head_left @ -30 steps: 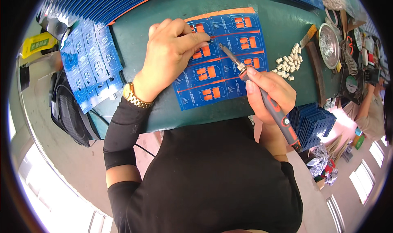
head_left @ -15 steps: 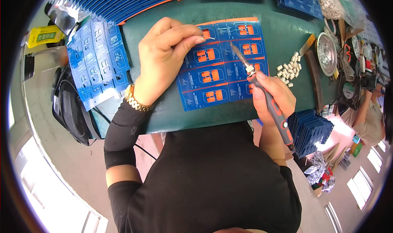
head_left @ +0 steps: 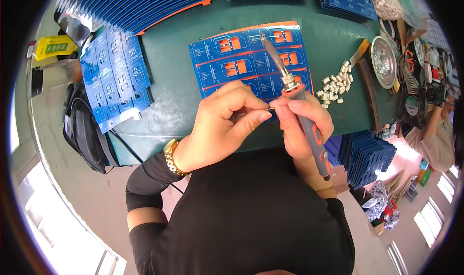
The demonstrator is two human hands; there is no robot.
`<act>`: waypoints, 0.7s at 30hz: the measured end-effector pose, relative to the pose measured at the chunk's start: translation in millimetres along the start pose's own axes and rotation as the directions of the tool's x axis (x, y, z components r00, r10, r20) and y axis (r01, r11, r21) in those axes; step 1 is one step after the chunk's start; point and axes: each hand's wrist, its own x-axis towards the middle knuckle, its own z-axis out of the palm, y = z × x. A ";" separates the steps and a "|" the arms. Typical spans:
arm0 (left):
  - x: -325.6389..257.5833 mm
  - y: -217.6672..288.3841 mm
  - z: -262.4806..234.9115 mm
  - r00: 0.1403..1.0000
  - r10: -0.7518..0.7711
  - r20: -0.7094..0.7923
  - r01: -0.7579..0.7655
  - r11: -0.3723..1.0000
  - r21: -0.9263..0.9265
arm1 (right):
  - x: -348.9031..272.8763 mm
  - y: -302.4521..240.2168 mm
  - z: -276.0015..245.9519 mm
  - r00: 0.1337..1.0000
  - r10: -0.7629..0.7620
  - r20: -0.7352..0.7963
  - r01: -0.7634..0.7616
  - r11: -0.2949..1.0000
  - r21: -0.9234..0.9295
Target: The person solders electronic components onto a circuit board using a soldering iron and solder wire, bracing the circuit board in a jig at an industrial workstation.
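My right hand (head_left: 300, 125) grips a soldering iron (head_left: 285, 81) by its grey and orange handle, the metal tip pointing away over a blue circuit board panel (head_left: 232, 62) with orange patches on the green table (head_left: 169, 96). My left hand (head_left: 222, 123) pinches a thin strand of solder wire (head_left: 267, 109) whose other end meets my right thumb and forefinger. Both hands are raised close to my chest, above the panel's near edge.
A pile of small white connectors (head_left: 336, 86) lies right of the panel. Blue board strips (head_left: 113, 77) fan out at the left, more stacks (head_left: 140, 4) at the back and lower right (head_left: 367, 154). A round metal dish (head_left: 384, 62) and tools sit at the right.
Both hands have lifted off the panel and come together toward my body. The iron's tip swung up off the board, and my left hand, flat before, now pinches the wire.
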 end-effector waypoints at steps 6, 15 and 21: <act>-11.3 -1.9 -9.0 0.925 0.380 0.013 -0.312 0.741 0.595 | -0.7 2.4 -17.8 0.998 0.014 -0.065 -0.019 0.997 -0.077; -10.5 -17.8 -8.9 0.947 0.309 -0.094 -0.159 0.700 0.696 | -17.5 -17.8 -46.0 0.981 0.182 -0.064 -0.192 0.954 -0.230; -8.5 -27.3 -7.5 0.948 0.300 -0.106 -0.142 0.698 0.701 | -12.0 -13.2 -42.8 0.988 -0.042 0.146 0.091 0.933 -0.348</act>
